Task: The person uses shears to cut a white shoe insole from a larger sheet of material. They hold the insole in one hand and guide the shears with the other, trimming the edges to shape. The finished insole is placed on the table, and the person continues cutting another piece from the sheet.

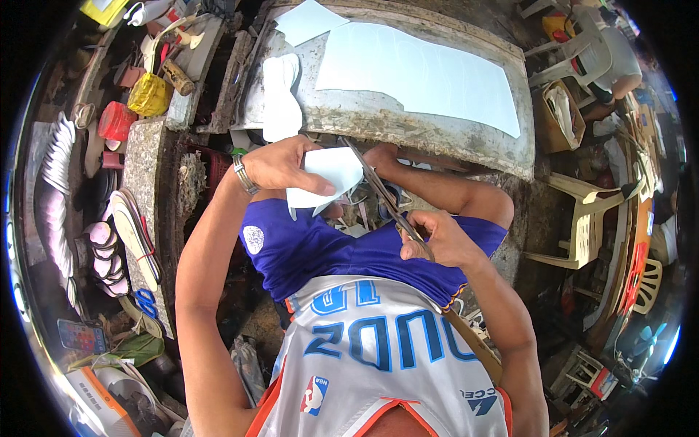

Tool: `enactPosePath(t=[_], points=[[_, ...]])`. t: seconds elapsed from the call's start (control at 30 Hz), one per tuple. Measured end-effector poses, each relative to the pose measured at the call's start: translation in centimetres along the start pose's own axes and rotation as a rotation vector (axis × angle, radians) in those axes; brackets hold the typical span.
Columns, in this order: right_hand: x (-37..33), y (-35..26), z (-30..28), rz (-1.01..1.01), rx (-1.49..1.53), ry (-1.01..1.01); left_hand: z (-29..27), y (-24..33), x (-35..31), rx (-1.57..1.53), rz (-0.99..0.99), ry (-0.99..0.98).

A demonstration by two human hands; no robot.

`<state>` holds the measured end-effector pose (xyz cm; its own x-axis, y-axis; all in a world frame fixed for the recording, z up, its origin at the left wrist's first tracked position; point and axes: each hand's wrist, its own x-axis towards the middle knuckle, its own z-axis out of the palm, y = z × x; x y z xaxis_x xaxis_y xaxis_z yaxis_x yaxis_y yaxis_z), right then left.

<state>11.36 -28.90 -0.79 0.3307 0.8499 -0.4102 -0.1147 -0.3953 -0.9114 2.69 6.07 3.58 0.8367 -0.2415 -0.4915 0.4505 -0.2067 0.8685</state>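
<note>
My left hand pinches a small piece of white sheet above my lap, thumb on top, a watch on the wrist. The piece has a curved, cut-looking edge and narrow ends hanging down. My right hand is wrapped round the handles of long dark metal shears. The blades point up and to the left, close to the right edge of the white piece; whether they touch it I cannot tell. White sole-shaped pieces lie stacked at the left edge of the worktable, just beyond my left hand.
A large white sheet and a smaller offcut lie on the worktable. At left, slippers, blue-handled scissors, a phone and yellow and red containers crowd the bench. A cream plastic chair stands right.
</note>
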Motion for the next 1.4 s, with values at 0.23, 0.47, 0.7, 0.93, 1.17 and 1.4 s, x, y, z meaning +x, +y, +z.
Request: enactPosePath(t=[0.23, 0.47, 0.7, 0.93, 1.17, 1.4], points=[[1.0, -0.3, 0.3, -0.049, -0.057, 0.011, 0.8, 0.6, 0.0, -0.118, -0.006, -0.014], [0.9, -1.0, 0.3, -0.073, -0.052, 0.015, 0.8, 0.4, 0.0, -0.126, -0.005, -0.024], [1.0, -0.7, 0.0, -0.086, -0.086, 0.006, 0.8, 0.4, 0.0, -0.081, -0.026, -0.023], [0.4, -0.8, -0.7, -0.083, -0.103, -0.024, 0.5, 0.5, 0.2, 0.035, -0.031, -0.05], [0.1, -0.8, -1.7, -0.091, -0.185, -0.041, 0.4, 0.4, 0.5, 0.216, 0.024, -0.054], [-0.2, -1.1, -2.2, -0.05, -0.178, -0.069, 0.4, 0.5, 0.8, 0.255, -0.021, -0.083]])
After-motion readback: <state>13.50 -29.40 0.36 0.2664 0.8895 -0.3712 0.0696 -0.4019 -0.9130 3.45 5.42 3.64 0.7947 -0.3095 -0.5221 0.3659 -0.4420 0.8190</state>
